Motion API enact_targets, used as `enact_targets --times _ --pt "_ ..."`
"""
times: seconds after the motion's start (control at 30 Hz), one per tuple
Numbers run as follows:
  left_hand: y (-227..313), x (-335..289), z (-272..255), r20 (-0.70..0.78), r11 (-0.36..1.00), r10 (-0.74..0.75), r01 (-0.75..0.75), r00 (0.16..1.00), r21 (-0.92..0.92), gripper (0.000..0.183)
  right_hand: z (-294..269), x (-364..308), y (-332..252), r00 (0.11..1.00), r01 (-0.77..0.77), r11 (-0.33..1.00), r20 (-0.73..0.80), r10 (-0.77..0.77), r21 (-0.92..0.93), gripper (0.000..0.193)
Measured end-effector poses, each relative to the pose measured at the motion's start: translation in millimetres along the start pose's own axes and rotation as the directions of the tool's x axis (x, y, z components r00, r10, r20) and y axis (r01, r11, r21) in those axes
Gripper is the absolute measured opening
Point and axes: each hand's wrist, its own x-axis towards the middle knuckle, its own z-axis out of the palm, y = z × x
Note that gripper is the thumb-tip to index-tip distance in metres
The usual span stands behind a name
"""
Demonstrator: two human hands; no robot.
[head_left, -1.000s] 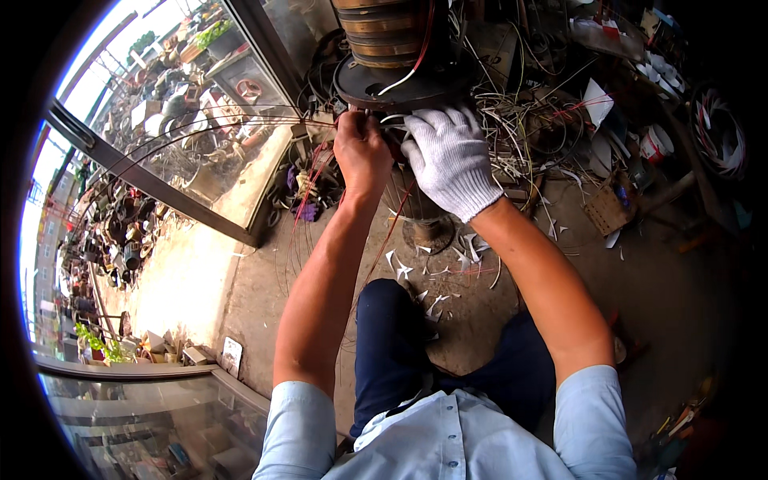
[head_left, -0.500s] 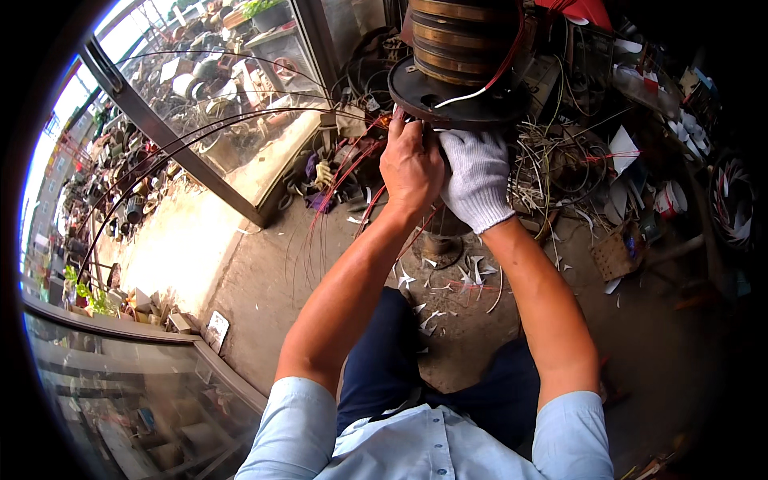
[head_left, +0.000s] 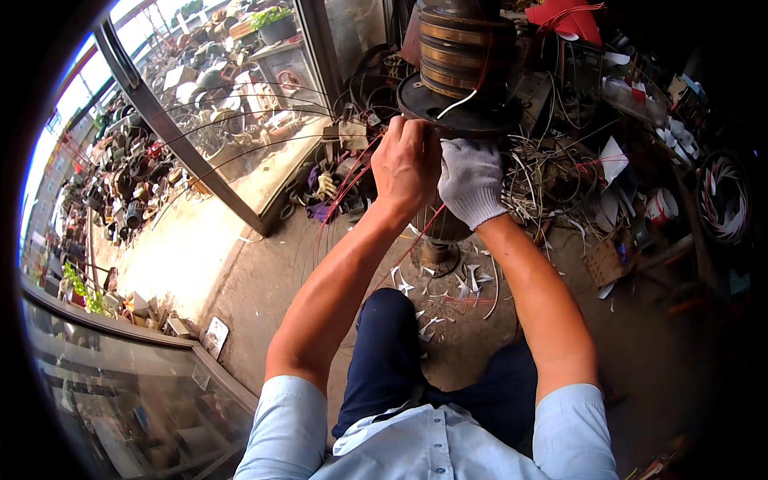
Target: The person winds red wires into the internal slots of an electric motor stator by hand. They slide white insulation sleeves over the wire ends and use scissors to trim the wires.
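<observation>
In front of me stands a dark cylinder with copper-coloured rings [head_left: 456, 56], above a round black disc [head_left: 456, 112]. A thin white-sleeved wire [head_left: 458, 106] lies over the disc's top. My bare left hand [head_left: 406, 164] is closed at the disc's near left edge, its fingertips hidden from view. My right hand [head_left: 472, 182], in a white knitted glove, is close beside it, just below the disc's near edge, with fingers curled in. What either hand grips is hidden. A red wire [head_left: 418, 234] runs down from below the hands.
Tangled wires and cables [head_left: 552, 176] are heaped at the right. White paper-like scraps [head_left: 472, 280] lie on the floor below my hands. A glass door frame [head_left: 184, 136] stands at the left, with piled scrap parts beyond it. A red object [head_left: 568, 22] is at the back right.
My left hand has lifted slightly, its knuckles now higher against the disc's edge. The right hand stays below the disc. The whole view has shifted a little.
</observation>
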Motion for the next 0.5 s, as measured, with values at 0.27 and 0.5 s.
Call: enact_targets --times 0.27,0.5 --pt "1 71 17 0.212 0.910 0.185 -0.249 0.960 0.333 0.027 2 -3 2 1.000 0.005 0.995 -0.005 -0.005 0.103 0.016" --pt "-16 85 8 0.215 0.894 -0.372 0.411 0.903 -0.179 0.035 -1 -4 -3 0.999 -0.044 0.999 -0.009 0.044 0.017 0.022"
